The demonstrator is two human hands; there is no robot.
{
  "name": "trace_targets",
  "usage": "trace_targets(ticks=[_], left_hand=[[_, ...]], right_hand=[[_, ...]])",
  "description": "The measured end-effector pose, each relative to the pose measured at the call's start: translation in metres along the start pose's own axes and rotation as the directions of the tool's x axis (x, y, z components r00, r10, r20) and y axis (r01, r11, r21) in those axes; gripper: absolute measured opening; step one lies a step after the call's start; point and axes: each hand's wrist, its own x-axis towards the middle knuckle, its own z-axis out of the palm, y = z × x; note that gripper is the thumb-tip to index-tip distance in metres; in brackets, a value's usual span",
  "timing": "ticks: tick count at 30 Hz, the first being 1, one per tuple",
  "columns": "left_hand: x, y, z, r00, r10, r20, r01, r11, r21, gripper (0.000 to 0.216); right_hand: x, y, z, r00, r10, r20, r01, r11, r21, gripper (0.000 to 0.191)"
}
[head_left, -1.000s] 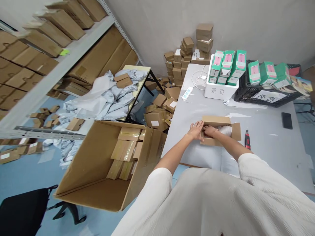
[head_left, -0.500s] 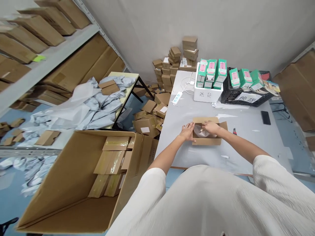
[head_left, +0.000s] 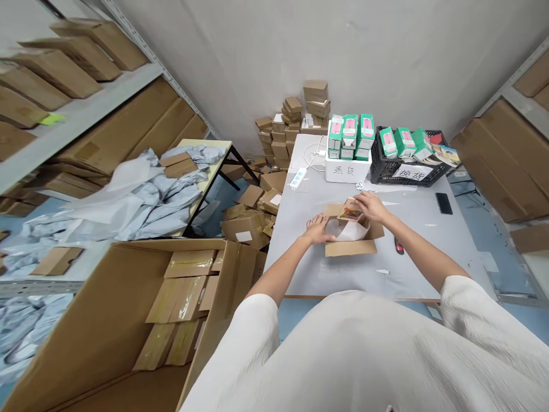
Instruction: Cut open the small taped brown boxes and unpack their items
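Observation:
A small open cardboard box point(head_left: 350, 247) sits on the grey table point(head_left: 326, 274) in front of me, with white wrapping paper point(head_left: 348, 230) inside. My left hand point(head_left: 316, 229) rests on the box's left edge with its fingers curled on the flap. My right hand point(head_left: 371, 206) is raised over the box's far side, pinching a small colourful card or packet point(head_left: 350, 214). A red utility knife point(head_left: 398, 245) lies just right of the box.
At the table's back stand a white foam box point(head_left: 347, 169) and a black crate point(head_left: 407, 171), both holding green-and-pink product boxes. A power strip point(head_left: 298, 178) and a phone point(head_left: 443, 202) lie nearby. A large open carton point(head_left: 128, 320) stands at my left.
My right hand came up out of the box holding the colourful packet, and the white wrapping now shows. The view has tilted up and pulled back.

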Motion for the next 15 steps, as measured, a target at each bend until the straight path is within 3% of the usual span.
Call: trace_targets(ticks=[2, 4, 7, 10, 15], left_hand=[[0.001, 0.011, -0.005, 0.989, -0.011, -0.146, -0.01, 0.99, -0.142, 0.076], [0.001, 0.026, -0.008, 0.969, 0.008, -0.247, -0.088, 0.945, -0.316, 0.059], [0.0, 0.05, -0.006, 0.957, 0.069, -0.282, -0.211, 0.833, -0.511, 0.05], [-0.001, 0.066, -0.002, 0.948, 0.094, -0.305, -0.26, 0.782, -0.566, 0.039], [0.001, 0.068, -0.005, 0.897, -0.113, -0.427, -0.203, 0.754, -0.625, 0.028]], right_hand=[[0.002, 0.005, -0.003, 1.0, 0.03, -0.009, -0.029, 0.996, 0.09, 0.041], [0.002, 0.007, -0.003, 0.999, 0.042, 0.021, -0.045, 0.986, 0.164, 0.041], [-0.001, 0.005, 0.001, 0.996, 0.056, 0.074, -0.072, 0.968, 0.24, 0.042], [-0.004, 0.003, 0.006, 0.994, 0.077, 0.082, -0.098, 0.947, 0.307, 0.042], [-0.007, 0.012, 0.014, 0.964, 0.234, -0.13, -0.165, 0.902, 0.398, 0.051]])
